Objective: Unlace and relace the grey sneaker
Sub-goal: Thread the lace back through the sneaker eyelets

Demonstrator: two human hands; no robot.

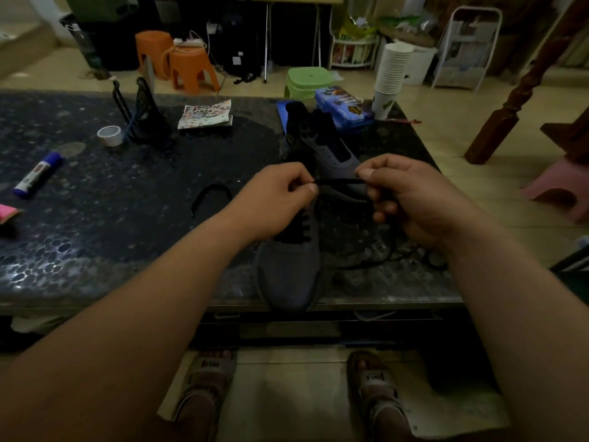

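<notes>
Grey knit sneaker (pixel 287 275) sits toe-first at near edge of dark speckled stone table (pixel 127 218). My left hand (pixel 280 199) and right hand (pixel 411 199) each pinch the flat black lace (pixel 338 181), held taut between them, presumably for controlled threading

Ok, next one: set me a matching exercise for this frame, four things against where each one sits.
Things:
1. glue stick
2. tape roll
3. paper cups
4. lace

Places:
A. pinched between left hand and right hand
B. far right corner of the table, by the pencil case
C. lying flat near the table's left edge
D. beside the black stand

Pairs: 1-C, 2-D, 3-B, 4-A
</notes>
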